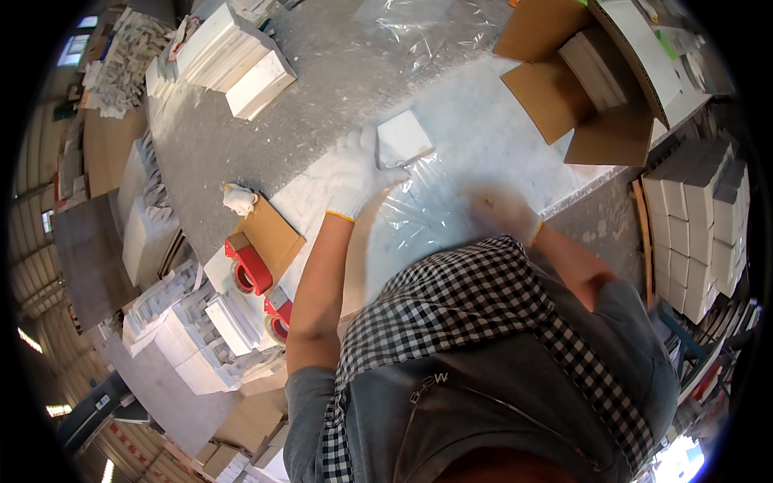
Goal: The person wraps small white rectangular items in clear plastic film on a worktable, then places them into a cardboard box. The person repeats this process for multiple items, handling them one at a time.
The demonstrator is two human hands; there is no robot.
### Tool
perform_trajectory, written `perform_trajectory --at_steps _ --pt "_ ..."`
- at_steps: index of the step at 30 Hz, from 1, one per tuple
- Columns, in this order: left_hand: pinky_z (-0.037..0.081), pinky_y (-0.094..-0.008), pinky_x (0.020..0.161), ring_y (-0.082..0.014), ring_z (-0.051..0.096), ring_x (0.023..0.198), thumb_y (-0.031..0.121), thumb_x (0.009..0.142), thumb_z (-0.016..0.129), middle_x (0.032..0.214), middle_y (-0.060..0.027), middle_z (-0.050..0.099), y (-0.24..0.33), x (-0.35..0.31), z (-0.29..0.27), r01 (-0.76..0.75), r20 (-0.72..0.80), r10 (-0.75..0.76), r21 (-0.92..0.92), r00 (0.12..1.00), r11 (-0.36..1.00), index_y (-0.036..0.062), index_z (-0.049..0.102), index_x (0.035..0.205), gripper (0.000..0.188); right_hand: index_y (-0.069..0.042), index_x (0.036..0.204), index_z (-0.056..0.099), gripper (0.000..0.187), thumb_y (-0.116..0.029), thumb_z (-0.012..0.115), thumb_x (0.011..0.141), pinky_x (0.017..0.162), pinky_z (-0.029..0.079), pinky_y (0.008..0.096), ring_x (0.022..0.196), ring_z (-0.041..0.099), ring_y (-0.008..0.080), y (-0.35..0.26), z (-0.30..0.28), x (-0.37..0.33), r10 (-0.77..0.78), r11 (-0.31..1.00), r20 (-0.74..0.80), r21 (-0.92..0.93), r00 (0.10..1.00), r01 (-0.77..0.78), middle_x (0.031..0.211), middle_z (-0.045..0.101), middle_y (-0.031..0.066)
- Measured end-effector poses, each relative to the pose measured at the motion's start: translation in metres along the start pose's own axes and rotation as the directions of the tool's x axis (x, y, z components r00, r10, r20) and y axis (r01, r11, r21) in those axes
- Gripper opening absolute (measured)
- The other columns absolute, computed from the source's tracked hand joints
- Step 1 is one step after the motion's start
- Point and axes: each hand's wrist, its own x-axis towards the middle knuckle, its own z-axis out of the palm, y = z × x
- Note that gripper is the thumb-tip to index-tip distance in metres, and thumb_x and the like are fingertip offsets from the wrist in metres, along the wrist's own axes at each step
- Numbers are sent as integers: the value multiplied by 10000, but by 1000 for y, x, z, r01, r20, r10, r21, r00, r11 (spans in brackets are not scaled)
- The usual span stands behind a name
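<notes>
Pressing one white block (403, 137): left hand (358, 177) fingers clamped; right hand (503, 211) fingers blurred, unclear.

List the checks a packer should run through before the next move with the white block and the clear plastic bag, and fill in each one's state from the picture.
1. White block in hand: ok, the left hand lies against its edge.
2. Clear plastic bag laid out on the table: ok, spread in front of the person.
3. Right hand on the bag: ok, resting on it, though blurred.
4. Bag mouth open toward the block: cannot tell.
5. Cardboard box open: ok, flaps are up.
6. Red tape dispenser close by: ok, on the table's left edge.
</notes>
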Motion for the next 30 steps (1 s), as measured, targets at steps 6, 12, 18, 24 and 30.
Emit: perform_trajectory --at_steps 6,12,18,24,30 --pt "455 -443 1046 -379 541 1264 614 649 822 1343 -231 584 2 -1 1 19 -7 -19 50 1000 999 4 428 1482 1104 -71 1001 710 296 -297 519 984 876 535 436 998 691 325 -2 -30 -65 158 965 575 -261 803 -3 1063 723 149" --pt "438 -471 1064 -393 537 1252 585 643 857 1293 -213 608 7 -3 2 28 -77 -25 50 997 998 35 470 1427 1033 -117 1085 753 340 -411 701 924 760 544 379 853 711 288 22 21 -93 501 841 471 -463 726 -280 912 736 133" --pt "457 -465 1044 -399 553 1231 569 647 865 1275 -215 621 1 -9 14 -46 -214 65 92 975 995 22 462 1431 1038 25 997 730 586 -551 723 890 726 512 347 748 636 186 48 100 -100 332 792 653 198 680 -577 786 658 77" --pt "494 -488 977 -427 580 1181 344 823 781 1312 -249 598 -25 -47 28 -27 -558 -141 -282 818 959 10 549 1364 677 -8 1067 730 281 -258 617 1009 901 506 337 998 646 204 -11 52 -106 23 802 490 511 872 -309 1009 709 88" --pt "490 -489 1022 -443 577 1192 145 851 675 1346 -269 565 -35 -97 68 100 -532 -141 -107 835 989 47 573 1361 529 6 1057 725 215 -187 678 974 951 514 358 1059 664 232 -36 6 -86 -129 876 411 474 902 -91 1089 726 137"
